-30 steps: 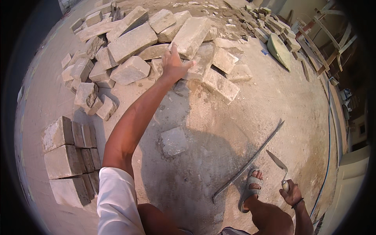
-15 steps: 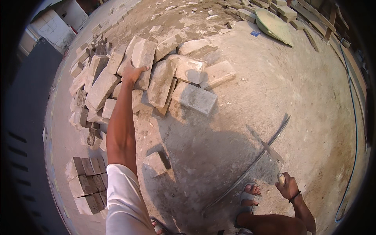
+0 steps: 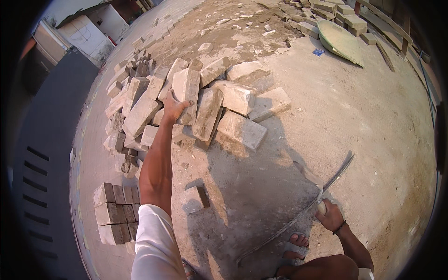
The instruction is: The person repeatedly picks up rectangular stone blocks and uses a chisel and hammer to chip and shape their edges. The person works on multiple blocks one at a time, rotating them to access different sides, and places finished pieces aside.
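Gripping with the left hand (image 3: pixel 174 108) the near end of a pale block (image 3: pixel 186 85), with fingers at its left side and thumb at its right; touching it there, tilted upon the heap of blocks (image 3: pixel 142 112). Holding with the right hand (image 3: pixel 332 216), closed around its handle, a trowel (image 3: pixel 321 207); near a long dark bar (image 3: pixel 339 173).

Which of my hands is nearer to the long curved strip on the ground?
Right. Your right hand, gripping the trowel, is beside the strip's upper stretch in the picture; your left hand is farther off, ahead and to the left, on a block in the pile.
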Demonstrator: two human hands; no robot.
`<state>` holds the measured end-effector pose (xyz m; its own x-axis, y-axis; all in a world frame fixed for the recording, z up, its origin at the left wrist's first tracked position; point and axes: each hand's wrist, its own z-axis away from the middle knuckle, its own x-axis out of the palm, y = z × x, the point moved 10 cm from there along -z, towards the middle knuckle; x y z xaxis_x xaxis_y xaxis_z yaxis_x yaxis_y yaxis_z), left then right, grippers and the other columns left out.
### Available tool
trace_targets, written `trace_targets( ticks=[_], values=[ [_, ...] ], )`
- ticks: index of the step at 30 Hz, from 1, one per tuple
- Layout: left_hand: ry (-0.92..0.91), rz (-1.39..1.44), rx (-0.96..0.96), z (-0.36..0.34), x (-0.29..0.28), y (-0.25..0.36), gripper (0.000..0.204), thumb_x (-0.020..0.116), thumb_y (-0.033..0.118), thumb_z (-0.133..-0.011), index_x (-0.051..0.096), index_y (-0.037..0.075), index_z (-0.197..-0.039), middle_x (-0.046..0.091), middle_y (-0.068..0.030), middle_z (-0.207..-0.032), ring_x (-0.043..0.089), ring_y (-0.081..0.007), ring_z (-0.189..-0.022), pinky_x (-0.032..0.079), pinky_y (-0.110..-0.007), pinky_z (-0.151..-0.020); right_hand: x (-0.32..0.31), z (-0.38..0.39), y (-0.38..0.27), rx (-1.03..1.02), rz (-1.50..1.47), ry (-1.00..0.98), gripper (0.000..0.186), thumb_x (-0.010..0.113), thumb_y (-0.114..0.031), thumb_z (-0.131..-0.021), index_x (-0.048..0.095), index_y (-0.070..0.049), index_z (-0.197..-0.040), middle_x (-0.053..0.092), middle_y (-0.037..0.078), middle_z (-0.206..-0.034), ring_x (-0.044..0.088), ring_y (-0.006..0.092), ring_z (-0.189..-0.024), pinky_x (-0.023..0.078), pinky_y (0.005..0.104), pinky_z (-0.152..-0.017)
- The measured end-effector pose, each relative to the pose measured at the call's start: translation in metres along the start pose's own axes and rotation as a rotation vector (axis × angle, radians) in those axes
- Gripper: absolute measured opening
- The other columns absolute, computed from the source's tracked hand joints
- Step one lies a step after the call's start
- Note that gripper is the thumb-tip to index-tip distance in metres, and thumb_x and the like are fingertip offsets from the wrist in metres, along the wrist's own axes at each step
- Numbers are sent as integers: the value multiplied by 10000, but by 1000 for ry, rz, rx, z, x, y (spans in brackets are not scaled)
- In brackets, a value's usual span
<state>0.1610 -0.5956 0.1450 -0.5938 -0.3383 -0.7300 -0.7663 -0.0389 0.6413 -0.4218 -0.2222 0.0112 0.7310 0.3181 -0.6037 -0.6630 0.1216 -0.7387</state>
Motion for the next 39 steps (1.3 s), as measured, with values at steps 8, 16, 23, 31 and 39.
trace_targets(
  ticks=[8, 16, 23, 31, 39],
  values=[
    [-222, -390, -17, 159, 16, 93, 1026, 857, 426, -585, 390, 60, -1422, 536, -314, -1200, 531, -462, -1124, 441, -480, -981, 24, -33, -21, -144, -41, -34, 410, 703, -265, -828, 561, 12, -1095, 653, 251, -815, 664, 438, -803, 514, 470, -689],
    [-522, -511, 57, 315, 48, 122, 978, 839, 411, -654, 362, 123, -1457, 445, -270, -1226, 438, -419, -1151, 353, -503, -1020, 32, -51, -48, -208, -22, -5, 448, 700, -296, -834, 560, -3, -1143, 660, 249, -859, 667, 429, -812, 513, 461, -697],
    [-662, -490, -54, 446, 137, 42, 977, 815, 448, -696, 335, 157, -1495, 385, -315, -1350, 358, -475, -1302, 285, -550, -1102, 51, -46, -69, -223, -4, -65, 462, 694, -281, -844, 547, 3, -1177, 662, 242, -856, 681, 385, -825, 516, 435, -727],
    [-405, -315, -181, 544, 90, -31, 1125, 741, 562, -771, 172, -52, -1522, 260, -327, -1505, 275, -499, -1368, 220, -578, -1135, 76, -16, -61, -119, -53, -92, 458, 658, -229, -868, 508, 28, -1217, 656, 246, -924, 663, 405, -846, 506, 454, -747],
    [-208, 0, -303, 544, 102, -46, 1334, 917, 388, -584, 85, -94, -1509, 272, -286, -1493, 249, -438, -1386, 192, -538, -1152, 181, 43, -120, -359, 543, -479, 422, 597, -248, -884, 449, -58, -1231, 629, 226, -994, 657, 416, -895, 527, 513, -761]
  ],
)
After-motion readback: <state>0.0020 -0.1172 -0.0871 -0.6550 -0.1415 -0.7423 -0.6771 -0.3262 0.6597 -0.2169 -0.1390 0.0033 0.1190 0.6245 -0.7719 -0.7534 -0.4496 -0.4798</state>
